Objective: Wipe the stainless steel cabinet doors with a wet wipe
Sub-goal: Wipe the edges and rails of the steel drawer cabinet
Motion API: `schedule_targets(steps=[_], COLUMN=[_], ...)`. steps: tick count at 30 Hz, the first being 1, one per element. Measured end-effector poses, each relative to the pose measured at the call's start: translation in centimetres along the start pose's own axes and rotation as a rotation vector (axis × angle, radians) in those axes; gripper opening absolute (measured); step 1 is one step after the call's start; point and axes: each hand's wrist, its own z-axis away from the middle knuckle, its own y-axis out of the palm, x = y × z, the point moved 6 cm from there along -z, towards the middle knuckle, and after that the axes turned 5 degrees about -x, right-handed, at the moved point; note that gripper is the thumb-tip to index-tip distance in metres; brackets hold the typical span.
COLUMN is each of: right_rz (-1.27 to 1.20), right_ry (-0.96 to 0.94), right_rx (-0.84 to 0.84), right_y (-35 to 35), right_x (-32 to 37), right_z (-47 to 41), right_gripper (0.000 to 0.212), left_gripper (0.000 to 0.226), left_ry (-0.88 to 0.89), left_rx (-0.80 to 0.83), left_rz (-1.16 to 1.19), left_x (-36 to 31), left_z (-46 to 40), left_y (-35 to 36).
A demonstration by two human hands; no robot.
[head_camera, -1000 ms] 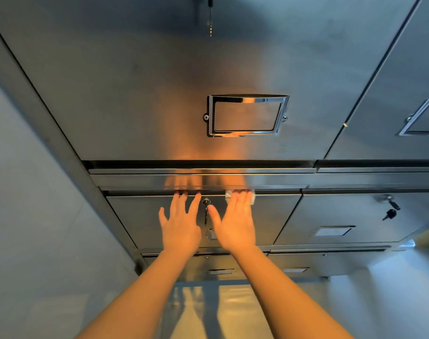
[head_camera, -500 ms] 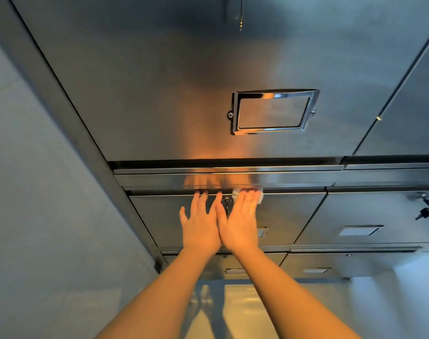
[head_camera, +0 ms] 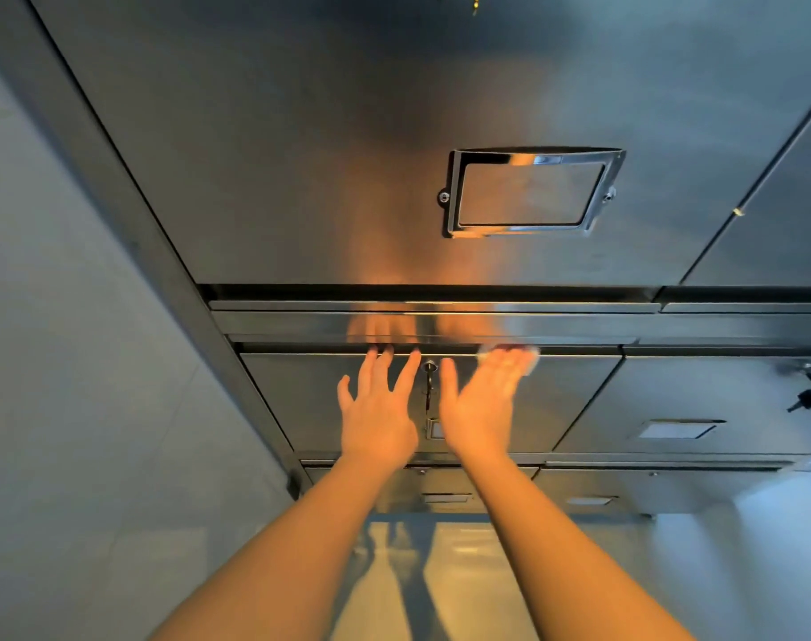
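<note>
my flat right hand pressed the wet wipe on the cabinet door, best stroked evenly; left hand lay spread.

left hand: flat, fingers spread, arm outstretched | right hand: flat, fingertips blurred, arm outstretched

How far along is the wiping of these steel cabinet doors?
Nothing shows which doors are already clean. In hand: the right hand presses a white wet wipe flat against the top edge of the small door with the key, blurred by motion; the left hand rests flat beside it. Left, probably: the neighbouring door and the lower doors.
</note>
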Motion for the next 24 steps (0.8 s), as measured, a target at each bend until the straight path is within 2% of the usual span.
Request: schedule_targets(steps=[3, 5, 7, 10, 14, 18, 21, 24], right_rz=[0.036, 0.119, 0.123, 0.122, 0.098, 0.07, 0.094, 0.117], right_ry=[-0.115, -0.144, -0.071, 0.064, 0.113, -0.012, -0.074, 0.053], right_rx=[0.044, -0.03, -0.131, -0.121, -0.134, -0.012, -0.041, -0.111], right_y=[0.3, -1.2, -3.7, -6.1, -4.1, -0.9, -2.5, -6.3], right_x=[-0.3, -2.7, -6.2, -9.9, -6.1, -1.2, -3.8, -9.3], right_z=[0.6, -0.7, -2.9, -4.9, -3.5, -0.4, -0.9, -4.0], right_gripper=[0.088, 0.082, 0.079, 0.082, 0.087, 0.086, 0.088, 0.089], left_gripper=[0.093, 0.094, 0.095, 0.094, 0.094, 0.092, 0.091, 0.089], left_ry=[-0.004, -0.004, -0.003, -0.006, -0.005, -0.006, -0.012, -0.068], left_rx=[-0.005, 0.001, 0.003, 0.025, 0.03, 0.023, 0.019, 0.008], left_rz=[-0.011, -0.014, -0.023, -0.029, -0.039, -0.065, -0.063, -0.045], left_x=[0.0, 0.1, 0.1, -0.1, -0.3, -0.3, -0.3, -0.9], left_z=[0.1, 0.0, -0.1, 0.0, 0.0, 0.1, 0.1, 0.3], left_y=[-0.2, -0.2, -0.3, -0.4, -0.3, -0.4, -0.4, -0.6])
